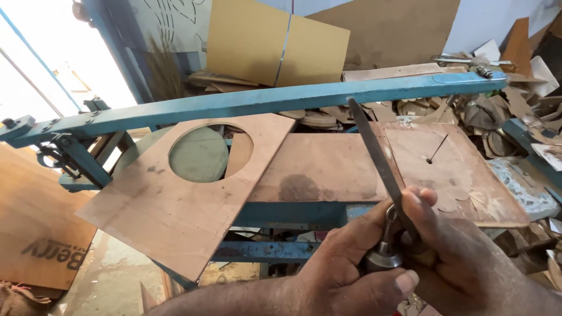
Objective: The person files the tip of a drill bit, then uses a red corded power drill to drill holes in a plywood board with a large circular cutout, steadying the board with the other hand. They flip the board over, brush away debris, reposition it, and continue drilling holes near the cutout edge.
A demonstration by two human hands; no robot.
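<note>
My left hand (342, 257) grips the round metal ferrule end of a long dark steel file (374, 149) near the bottom of the view. My right hand (462, 257) closes around the same end from the right, its fingers over the tang. The file's blade slants up and to the left, crossing in front of a brown plywood sheet (328, 169) on the blue machine table. A second plywood sheet with a round hole (175, 205) lies tilted to the left, apart from both hands.
A long blue metal arm (252, 102) of a scroll-saw-like machine spans the view above the table. A thin blade (438, 149) stands in the right-hand board. Cardboard sheets (275, 44) lean at the back. Wood offcuts pile at the right.
</note>
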